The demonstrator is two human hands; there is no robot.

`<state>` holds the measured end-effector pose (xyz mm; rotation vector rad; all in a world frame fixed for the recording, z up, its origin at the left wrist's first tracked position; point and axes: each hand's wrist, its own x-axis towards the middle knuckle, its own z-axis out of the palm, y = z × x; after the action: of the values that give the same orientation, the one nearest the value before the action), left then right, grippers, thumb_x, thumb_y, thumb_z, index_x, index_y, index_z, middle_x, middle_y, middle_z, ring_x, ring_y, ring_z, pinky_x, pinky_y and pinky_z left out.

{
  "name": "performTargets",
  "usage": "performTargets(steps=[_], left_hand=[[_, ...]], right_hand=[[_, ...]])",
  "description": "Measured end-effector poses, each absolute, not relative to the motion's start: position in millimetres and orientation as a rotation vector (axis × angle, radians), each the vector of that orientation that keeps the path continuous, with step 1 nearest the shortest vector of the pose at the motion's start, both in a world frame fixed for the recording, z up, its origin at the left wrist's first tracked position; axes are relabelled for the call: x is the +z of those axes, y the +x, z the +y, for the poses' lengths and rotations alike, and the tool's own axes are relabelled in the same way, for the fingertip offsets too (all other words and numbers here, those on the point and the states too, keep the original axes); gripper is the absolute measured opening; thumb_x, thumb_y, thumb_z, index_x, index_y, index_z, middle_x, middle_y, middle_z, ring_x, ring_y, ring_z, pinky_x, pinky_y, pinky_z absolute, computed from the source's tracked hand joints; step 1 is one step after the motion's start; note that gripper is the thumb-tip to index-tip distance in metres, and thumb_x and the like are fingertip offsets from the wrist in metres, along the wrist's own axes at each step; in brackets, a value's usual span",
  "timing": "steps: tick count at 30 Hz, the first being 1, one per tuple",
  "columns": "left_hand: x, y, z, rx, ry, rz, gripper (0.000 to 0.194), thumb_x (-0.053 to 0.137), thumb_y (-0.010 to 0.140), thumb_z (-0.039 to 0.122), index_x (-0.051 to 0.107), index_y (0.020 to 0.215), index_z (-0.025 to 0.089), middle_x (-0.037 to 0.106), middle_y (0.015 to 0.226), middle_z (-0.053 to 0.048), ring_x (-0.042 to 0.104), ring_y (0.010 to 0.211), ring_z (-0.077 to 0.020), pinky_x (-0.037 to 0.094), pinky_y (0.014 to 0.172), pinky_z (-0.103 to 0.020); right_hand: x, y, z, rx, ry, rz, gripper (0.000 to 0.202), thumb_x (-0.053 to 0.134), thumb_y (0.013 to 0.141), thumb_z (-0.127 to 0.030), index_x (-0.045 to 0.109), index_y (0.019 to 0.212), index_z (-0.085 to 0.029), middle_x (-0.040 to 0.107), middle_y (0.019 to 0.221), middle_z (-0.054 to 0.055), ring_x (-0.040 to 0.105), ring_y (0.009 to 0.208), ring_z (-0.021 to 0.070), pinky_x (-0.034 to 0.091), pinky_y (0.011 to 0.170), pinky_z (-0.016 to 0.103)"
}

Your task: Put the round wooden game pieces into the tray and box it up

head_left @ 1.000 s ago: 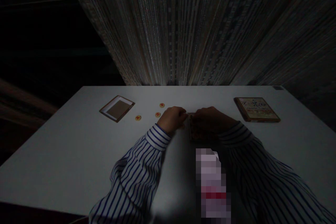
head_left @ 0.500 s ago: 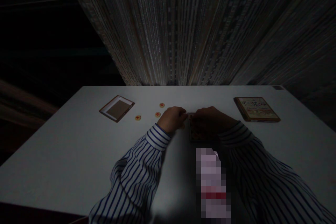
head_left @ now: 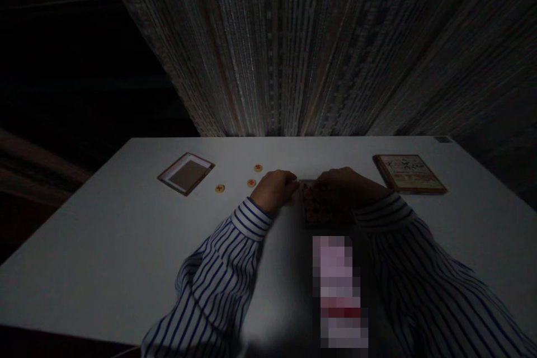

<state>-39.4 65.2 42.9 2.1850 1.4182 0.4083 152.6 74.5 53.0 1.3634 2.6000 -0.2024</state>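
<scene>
In the dim head view, a shallow box (head_left: 305,226) holds several round wooden pieces (head_left: 311,216). My left hand (head_left: 274,189) is closed at the box's left edge; what its fingers hold, if anything, is hidden. Over the upper right part of the box is my right hand (head_left: 342,184), dark, with its fingers bent down and hidden in shadow. Three loose round pieces with red marks lie left of my left hand: one farther back (head_left: 258,168), one nearer the hand (head_left: 251,183) and one farther left (head_left: 220,188).
An open, shallow frame-like tray or lid (head_left: 172,184) lies at the left of the white table (head_left: 104,246). At the right rests a flat box with a printed cover (head_left: 413,172). A striped curtain (head_left: 277,56) hangs behind the table's back edge. A pixelated patch covers the near middle.
My right hand has shifted slightly to the right, and more of the round pieces in the box show. My left hand has stayed nearly in place.
</scene>
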Motion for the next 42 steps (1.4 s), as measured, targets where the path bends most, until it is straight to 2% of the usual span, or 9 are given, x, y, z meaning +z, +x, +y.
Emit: performTargets(steps=[5, 12, 15, 18, 22, 26, 34, 42], left_hand=[[44, -40, 65, 0.404, 2.203, 1.415, 0.022, 0.046, 0.082, 0.025, 0.066, 0.081, 0.014, 0.066, 0.070, -0.005, 0.059, 0.067, -0.0160, 0.042, 0.066, -0.029], [46, -39, 64, 0.437, 2.186, 1.429, 0.021, 0.048, 0.081, 0.024, 0.066, 0.081, 0.014, 0.066, 0.072, -0.005, 0.059, 0.067, -0.0155, 0.042, 0.066, -0.029], [46, -39, 64, 0.425, 2.197, 1.426, 0.021, 0.048, 0.081, 0.023, 0.066, 0.078, 0.015, 0.065, 0.067, -0.004, 0.059, 0.064, -0.0153, 0.042, 0.065, -0.029], [45, -39, 64, 0.455, 2.181, 1.434, 0.020, 0.049, 0.081, 0.023, 0.067, 0.080, 0.015, 0.067, 0.072, -0.005, 0.059, 0.067, -0.0160, 0.043, 0.066, -0.029], [45, -39, 63, 0.507, 2.147, 1.464, 0.019, 0.050, 0.080, 0.021, 0.067, 0.085, 0.016, 0.068, 0.078, -0.006, 0.061, 0.071, -0.0164, 0.044, 0.067, -0.028], [46, -39, 62, 0.547, 2.145, 1.516, 0.018, 0.050, 0.079, 0.022, 0.067, 0.080, 0.015, 0.068, 0.073, -0.005, 0.060, 0.069, -0.0163, 0.044, 0.067, -0.028], [54, -44, 60, 0.775, 2.143, 1.465, 0.017, 0.050, 0.078, 0.022, 0.066, 0.078, 0.015, 0.068, 0.072, -0.003, 0.060, 0.068, -0.0144, 0.044, 0.064, -0.024], [67, -70, 58, 1.014, 2.011, 1.471, 0.019, 0.051, 0.077, 0.028, 0.064, 0.079, 0.015, 0.067, 0.075, -0.003, 0.061, 0.070, -0.0143, 0.046, 0.065, -0.024]], right_hand=[[53, 150, 73, -0.177, 1.366, 2.560, 0.026, 0.048, 0.078, -0.026, 0.067, 0.097, -0.023, 0.069, 0.094, 0.007, 0.064, 0.084, 0.0217, 0.043, 0.065, 0.030], [52, 150, 74, -0.172, 1.328, 2.565, 0.024, 0.047, 0.079, -0.024, 0.068, 0.090, -0.022, 0.069, 0.088, 0.006, 0.064, 0.078, 0.0199, 0.042, 0.062, 0.029], [52, 152, 74, -0.162, 1.359, 2.583, 0.024, 0.050, 0.078, -0.025, 0.067, 0.094, -0.021, 0.069, 0.091, 0.007, 0.063, 0.082, 0.0202, 0.042, 0.065, 0.029], [52, 155, 77, -0.132, 1.395, 2.639, 0.026, 0.052, 0.077, -0.026, 0.065, 0.099, -0.021, 0.068, 0.094, 0.007, 0.062, 0.085, 0.0207, 0.041, 0.068, 0.029], [57, 158, 79, -0.083, 1.464, 2.722, 0.021, 0.049, 0.078, -0.022, 0.066, 0.091, -0.018, 0.069, 0.089, 0.006, 0.061, 0.083, 0.0197, 0.040, 0.068, 0.028], [66, 159, 73, 0.009, 1.547, 2.839, 0.020, 0.046, 0.080, -0.021, 0.065, 0.086, -0.017, 0.068, 0.084, 0.006, 0.060, 0.079, 0.0188, 0.038, 0.069, 0.028], [84, 155, 61, 0.096, 1.689, 2.870, 0.021, 0.044, 0.081, -0.022, 0.064, 0.084, -0.016, 0.068, 0.081, 0.006, 0.058, 0.074, 0.0174, 0.036, 0.066, 0.027], [92, 158, 56, 0.139, 1.803, 2.937, 0.023, 0.044, 0.083, -0.025, 0.065, 0.087, -0.017, 0.068, 0.084, 0.006, 0.059, 0.079, 0.0194, 0.038, 0.067, 0.028]])
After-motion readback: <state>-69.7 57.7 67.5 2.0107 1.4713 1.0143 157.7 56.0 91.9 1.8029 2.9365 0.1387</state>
